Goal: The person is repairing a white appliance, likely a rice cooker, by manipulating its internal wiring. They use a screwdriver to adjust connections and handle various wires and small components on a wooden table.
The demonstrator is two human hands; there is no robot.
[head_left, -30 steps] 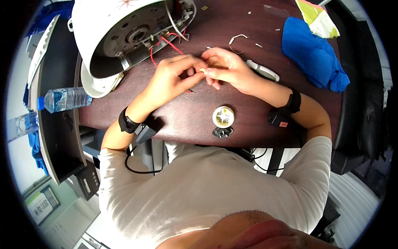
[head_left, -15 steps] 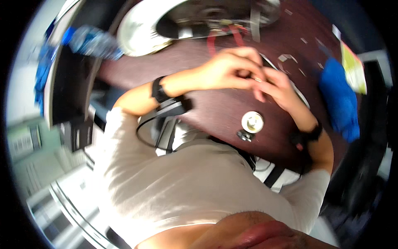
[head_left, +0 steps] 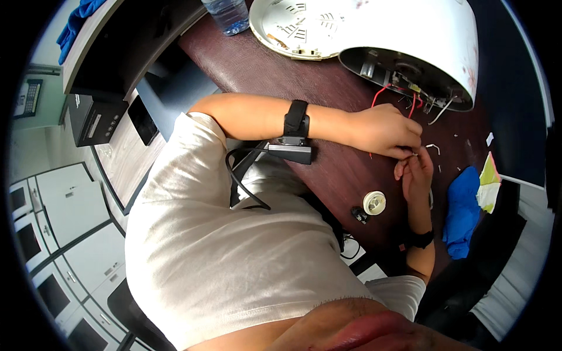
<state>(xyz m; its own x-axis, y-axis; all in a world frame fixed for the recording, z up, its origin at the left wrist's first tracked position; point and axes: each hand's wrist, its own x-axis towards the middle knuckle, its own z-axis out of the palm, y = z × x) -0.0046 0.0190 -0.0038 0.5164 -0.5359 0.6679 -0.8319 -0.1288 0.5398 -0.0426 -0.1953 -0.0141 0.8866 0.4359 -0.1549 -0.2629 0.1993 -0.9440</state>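
My left hand (head_left: 386, 131) reaches in from the left, its fingers closed in a pinch. Its fingertips meet those of my right hand (head_left: 417, 174), which is also closed, over a tiny shiny piece (head_left: 414, 154) too small to name. Just beyond them lies a white, rounded appliance housing (head_left: 421, 35) on its side, its dark open end facing me. Red wires (head_left: 412, 106) and a white wire (head_left: 444, 111) hang from the metal parts inside. Nearer to me sit a round cream-white plastic part (head_left: 374, 203) and a small black part (head_left: 359, 214).
A slotted round white cover (head_left: 295, 29) and a clear water bottle (head_left: 228, 14) stand at the back. Wire scraps (head_left: 433, 146) lie on the dark red-brown table (head_left: 246, 70). A blue cloth (head_left: 461, 213) and a yellow-green paper (head_left: 488, 186) are at the right.
The whole view has swung, and the blur is gone. My hands remain together at the fingertips; the left one now shows its back, and the right fingers point upward.
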